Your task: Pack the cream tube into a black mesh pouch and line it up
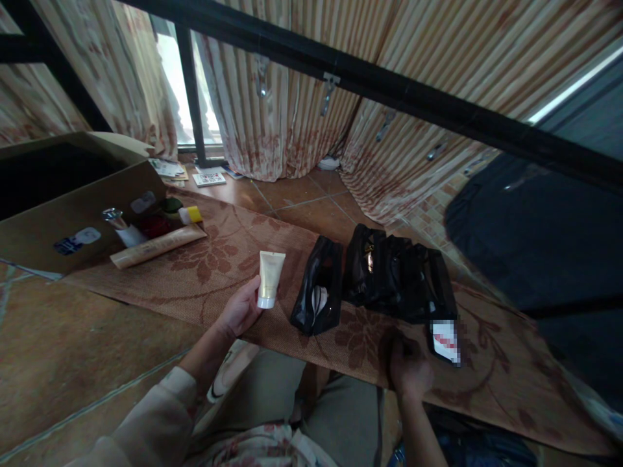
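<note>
My left hand point(242, 307) holds a small pale-yellow squeeze tube point(270, 279) upright, its white cap downward, above the brown patterned cloth. To the right of the tube stands an open black mesh pouch point(307, 305) with a whitish item inside. Several more black mesh pouches point(396, 279) are lined up beyond it, one showing something gold. My right hand point(411, 370) is closed near the front edge of the cloth. Something dark shows at its fingers, too dim to make out. Just right of this hand lies a phone point(444, 342) with a blurred, lit screen.
On the left a cardboard box point(97, 220) stands open, with a long beige tube point(158, 246), a white bottle with a silver top point(119, 226) and a yellow-capped item point(190, 215) beside it. A black metal bar point(341, 68) with hanging clips crosses above. Curtains point(287, 117) hang behind.
</note>
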A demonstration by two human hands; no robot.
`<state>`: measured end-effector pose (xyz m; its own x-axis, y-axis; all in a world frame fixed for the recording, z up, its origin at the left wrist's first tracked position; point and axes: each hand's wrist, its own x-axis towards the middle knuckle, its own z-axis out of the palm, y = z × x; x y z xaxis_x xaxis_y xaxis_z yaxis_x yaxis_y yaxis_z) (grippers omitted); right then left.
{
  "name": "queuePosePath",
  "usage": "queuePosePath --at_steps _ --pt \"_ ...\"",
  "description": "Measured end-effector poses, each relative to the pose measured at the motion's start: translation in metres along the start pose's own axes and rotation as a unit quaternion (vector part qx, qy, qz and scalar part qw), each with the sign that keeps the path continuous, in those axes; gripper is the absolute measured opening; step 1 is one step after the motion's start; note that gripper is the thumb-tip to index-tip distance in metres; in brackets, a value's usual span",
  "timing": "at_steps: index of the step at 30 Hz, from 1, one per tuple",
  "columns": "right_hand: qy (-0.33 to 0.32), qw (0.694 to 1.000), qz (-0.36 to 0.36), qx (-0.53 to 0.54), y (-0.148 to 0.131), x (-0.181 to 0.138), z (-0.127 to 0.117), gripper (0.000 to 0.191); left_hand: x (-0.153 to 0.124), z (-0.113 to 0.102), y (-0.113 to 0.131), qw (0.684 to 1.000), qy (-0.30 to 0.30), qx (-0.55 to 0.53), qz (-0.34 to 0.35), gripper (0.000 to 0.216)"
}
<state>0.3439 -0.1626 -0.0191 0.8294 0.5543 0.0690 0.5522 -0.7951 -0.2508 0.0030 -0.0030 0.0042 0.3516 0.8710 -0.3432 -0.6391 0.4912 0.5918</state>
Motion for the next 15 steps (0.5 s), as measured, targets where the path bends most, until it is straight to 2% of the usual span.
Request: queuePosePath --at_steps 5,15 --pt "0.012 1.0 -0.016 -0.002 -0.0019 -0.0013 -0.0023 0.035 0.0004 -0.0023 -0.0013 0.999 -0.028 0.017 0.016 0.034" --pt "-0.013 1.0 0.0 -0.008 -0.0048 -0.0015 -0.0051 0.041 -0.006 -0.0005 0.0004 0.999 -0.017 0.037 0.033 0.038"
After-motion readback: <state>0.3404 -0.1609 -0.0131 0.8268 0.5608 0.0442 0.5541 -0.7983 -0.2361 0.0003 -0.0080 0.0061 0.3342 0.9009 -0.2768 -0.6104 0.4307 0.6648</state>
